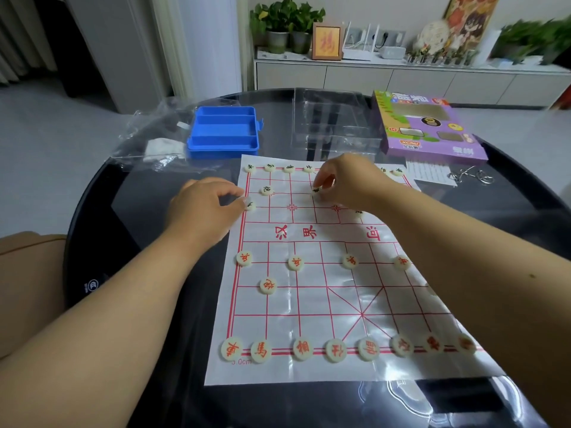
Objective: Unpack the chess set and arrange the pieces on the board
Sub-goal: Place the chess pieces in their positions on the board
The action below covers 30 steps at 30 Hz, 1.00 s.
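Dark glass covers the round bench (102, 193), and on it lies the white paper board with red grid lines (309, 304). Each piece should be set squarely on a line crossing, character up, without dragging the thin sheet. At the board's far half, the right hand (349, 183) pinches a cream round black-lettered piece (317, 189) near the centre; the left hand (200, 208) touches another such disc (249, 206) with its fingertips at the board's left edge.
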Available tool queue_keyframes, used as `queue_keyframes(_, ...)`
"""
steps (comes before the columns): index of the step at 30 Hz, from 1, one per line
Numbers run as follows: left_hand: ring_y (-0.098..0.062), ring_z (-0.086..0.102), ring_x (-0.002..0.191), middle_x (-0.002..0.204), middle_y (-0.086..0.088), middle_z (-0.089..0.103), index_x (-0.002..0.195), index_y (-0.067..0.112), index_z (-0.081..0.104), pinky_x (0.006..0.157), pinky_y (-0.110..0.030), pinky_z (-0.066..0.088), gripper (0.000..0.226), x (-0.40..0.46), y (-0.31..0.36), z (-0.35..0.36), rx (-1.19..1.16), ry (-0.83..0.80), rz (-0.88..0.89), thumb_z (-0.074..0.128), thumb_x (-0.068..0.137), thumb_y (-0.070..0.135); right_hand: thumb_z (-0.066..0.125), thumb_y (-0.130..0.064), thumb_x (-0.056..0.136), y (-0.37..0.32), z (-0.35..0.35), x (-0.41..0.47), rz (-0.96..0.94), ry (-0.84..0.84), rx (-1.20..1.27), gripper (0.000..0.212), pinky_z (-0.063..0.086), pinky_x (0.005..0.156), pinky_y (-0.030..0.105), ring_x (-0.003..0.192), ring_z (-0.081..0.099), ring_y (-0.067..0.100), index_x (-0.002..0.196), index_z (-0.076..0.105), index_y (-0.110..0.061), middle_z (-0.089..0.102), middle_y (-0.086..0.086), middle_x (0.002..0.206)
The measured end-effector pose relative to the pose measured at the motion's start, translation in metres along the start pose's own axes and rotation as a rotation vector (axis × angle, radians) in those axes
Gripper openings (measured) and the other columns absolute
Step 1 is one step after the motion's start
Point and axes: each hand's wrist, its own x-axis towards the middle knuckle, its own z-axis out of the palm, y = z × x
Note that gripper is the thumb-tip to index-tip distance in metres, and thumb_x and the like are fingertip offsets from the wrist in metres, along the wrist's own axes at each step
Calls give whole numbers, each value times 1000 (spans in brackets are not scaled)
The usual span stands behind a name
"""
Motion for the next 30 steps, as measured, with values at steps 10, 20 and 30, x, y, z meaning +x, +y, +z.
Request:
queue_keyframes(10,-10,43,99,101,16,63,94,28,70,76,-30,34,33,4,-7,4,4,-4,-4,41,98,42,66,-21,87,-22,13,-8,-206,-34,-10,22,44,68,14,86,55,10,108,69,-22,62,-5,104)
queue_keyframes(20,-6,36,101,115,9,60,108,28,69,83,-30,30,51,4,-6,4,-69,-9,-62,21,102,45,62,-23,90,17,-16,-12,-79,126,74,25,44,75,21,87,57,12,114,68,-17,66,1,112)
queue_keyframes(30,-6,39,107,122,7,60,108,30,67,84,-31,31,53,3,-7,6,-83,-7,-75,19,101,49,67,-29,85,29,-3,-15,12,7,17,31,46,67,20,84,57,15,115,67,-20,64,0,103)
